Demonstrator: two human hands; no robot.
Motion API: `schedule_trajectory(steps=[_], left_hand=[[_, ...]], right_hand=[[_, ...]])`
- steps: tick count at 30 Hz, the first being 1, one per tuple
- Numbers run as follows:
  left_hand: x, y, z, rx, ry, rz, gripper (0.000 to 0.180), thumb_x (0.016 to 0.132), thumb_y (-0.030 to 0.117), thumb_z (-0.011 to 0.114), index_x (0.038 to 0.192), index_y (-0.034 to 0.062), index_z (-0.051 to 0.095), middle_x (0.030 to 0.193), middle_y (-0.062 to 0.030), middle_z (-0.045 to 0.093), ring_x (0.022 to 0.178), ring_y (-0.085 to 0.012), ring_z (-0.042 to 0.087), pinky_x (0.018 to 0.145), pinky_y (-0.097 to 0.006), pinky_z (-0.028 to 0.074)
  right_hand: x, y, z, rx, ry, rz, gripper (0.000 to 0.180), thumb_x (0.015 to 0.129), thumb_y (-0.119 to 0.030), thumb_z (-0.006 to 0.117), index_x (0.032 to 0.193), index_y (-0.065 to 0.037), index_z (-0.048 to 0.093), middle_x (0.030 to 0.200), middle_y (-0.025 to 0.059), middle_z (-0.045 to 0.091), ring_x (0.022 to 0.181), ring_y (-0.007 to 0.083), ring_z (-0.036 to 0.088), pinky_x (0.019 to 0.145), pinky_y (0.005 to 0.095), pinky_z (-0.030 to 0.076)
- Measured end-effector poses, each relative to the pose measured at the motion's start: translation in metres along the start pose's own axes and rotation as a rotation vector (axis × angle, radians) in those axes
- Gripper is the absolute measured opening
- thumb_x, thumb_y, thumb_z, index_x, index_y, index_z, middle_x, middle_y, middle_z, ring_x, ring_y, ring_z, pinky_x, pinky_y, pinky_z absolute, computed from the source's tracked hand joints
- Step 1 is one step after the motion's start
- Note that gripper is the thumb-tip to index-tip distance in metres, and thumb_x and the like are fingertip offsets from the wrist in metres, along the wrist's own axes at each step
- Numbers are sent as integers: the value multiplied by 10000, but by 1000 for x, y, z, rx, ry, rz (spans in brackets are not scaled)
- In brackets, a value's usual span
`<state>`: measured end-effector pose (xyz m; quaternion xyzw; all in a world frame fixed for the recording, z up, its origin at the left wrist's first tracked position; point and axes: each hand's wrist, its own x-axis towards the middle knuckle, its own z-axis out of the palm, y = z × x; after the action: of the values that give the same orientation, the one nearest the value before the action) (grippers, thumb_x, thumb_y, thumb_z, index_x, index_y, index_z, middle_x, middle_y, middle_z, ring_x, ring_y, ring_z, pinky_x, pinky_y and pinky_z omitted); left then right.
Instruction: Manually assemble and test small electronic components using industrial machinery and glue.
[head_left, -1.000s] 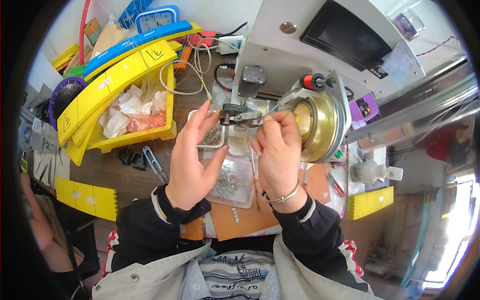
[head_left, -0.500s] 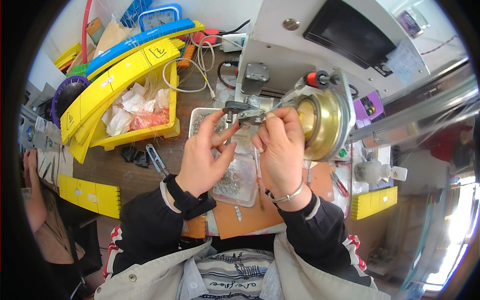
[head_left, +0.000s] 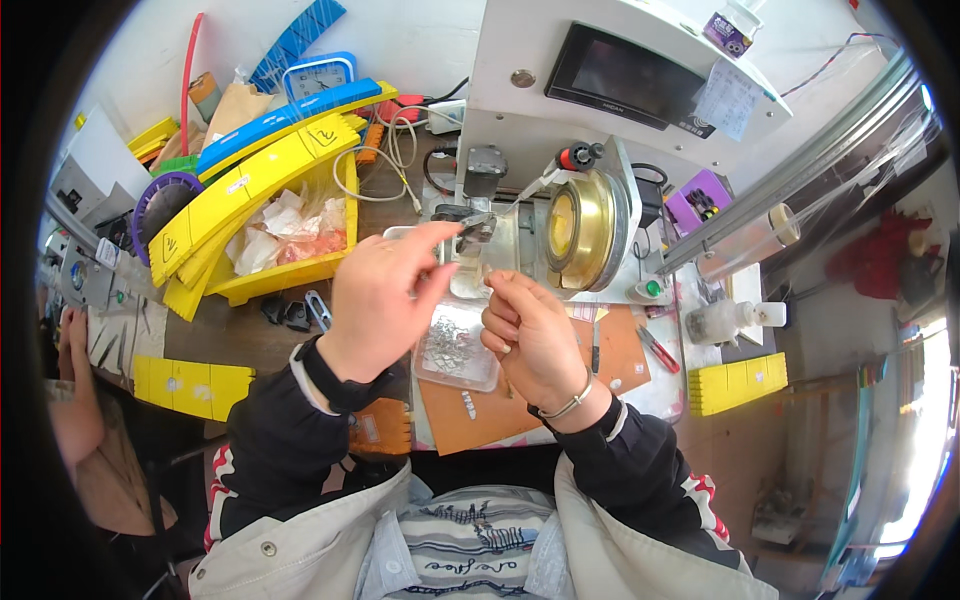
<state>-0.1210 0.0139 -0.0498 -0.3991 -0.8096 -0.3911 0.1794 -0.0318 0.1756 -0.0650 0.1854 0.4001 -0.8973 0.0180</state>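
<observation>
My left hand [head_left: 385, 300] has its index finger stretched toward a small metal clamp [head_left: 478, 232] on the machine, with the thumb apart below. Whether the fingertip touches the clamp is unclear. To its right, my right hand [head_left: 535, 335] is closed in a pinch in front of the clamp; whatever sits between thumb and finger is too small to make out. A brass-coloured grinding-type wheel [head_left: 572, 235] stands just beyond my right hand. Below both hands lies a clear plastic tray [head_left: 480, 380] with many small metal pieces [head_left: 450, 345].
A yellow bin [head_left: 285, 285] with crumpled paper stands left, curved yellow strips [head_left: 250, 190] leaning over it. The white machine body with a dark screen [head_left: 625, 75] rises behind. Red-handled pliers [head_left: 658, 350] and a white bottle [head_left: 720, 322] lie right. Another person's arm [head_left: 75, 410] shows far left.
Both hands have come away from close around the clamp. My right hand has moved down and left; my left hand has shifted left, its fingers spreading. The view has also shifted.
</observation>
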Motion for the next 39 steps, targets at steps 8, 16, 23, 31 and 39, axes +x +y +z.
schedule_trajectory(steps=[8, 16, 23, 31, 39], left_hand=[[36, -2, 30, 128, 42, 370, 212, 683, 61, 758, 895, 72, 746, 810, -37, 599, 750, -249, 607, 664, -367, 475], [44, 6, 35, 98, -8, 541, 264, 659, 42, 706, 921, 65, 741, 1022, -61, 707, 747, -241, 641, 642, -359, 520], [24, 4, 20, 20, -292, 561, 280, 668, 51, 701, 942, 81, 750, 966, -43, 740, 770, -236, 667, 662, -365, 517], [23, 57, 3, -114, -528, 475, 316, 721, 138, 815, 1027, 96, 753, 978, -43, 745, 855, -250, 687, 735, -376, 518], [26, 75, -27, -305, -502, 464, 301, 766, 158, 831, 1053, 98, 762, 983, -43, 750, 836, -234, 691, 734, -335, 523]], right_hand=[[-14, -11, -5, -12, -66, -16, 123, 1049, -209, 574, 1006, -94, 565, 689, -70, 357, 578, 52, 319, 542, 225, 291], [-50, -36, -44, -434, -151, -74, 146, 1038, -144, 599, 1136, -39, 620, 919, -32, 630, 770, 21, 554, 675, 202, 438], [-123, -111, -67, -726, 419, -953, 188, 957, -11, 668, 1142, -30, 639, 902, -23, 579, 783, 32, 541, 707, 203, 444], [-85, -218, -144, -1037, 842, -1265, 377, 885, -152, 778, 1195, 23, 654, 1031, 76, 668, 643, 57, 563, 578, 234, 433], [-90, -188, -114, -855, 480, -968, 115, 936, -62, 713, 992, 38, 720, 845, 92, 755, 562, 54, 581, 511, 209, 431]])
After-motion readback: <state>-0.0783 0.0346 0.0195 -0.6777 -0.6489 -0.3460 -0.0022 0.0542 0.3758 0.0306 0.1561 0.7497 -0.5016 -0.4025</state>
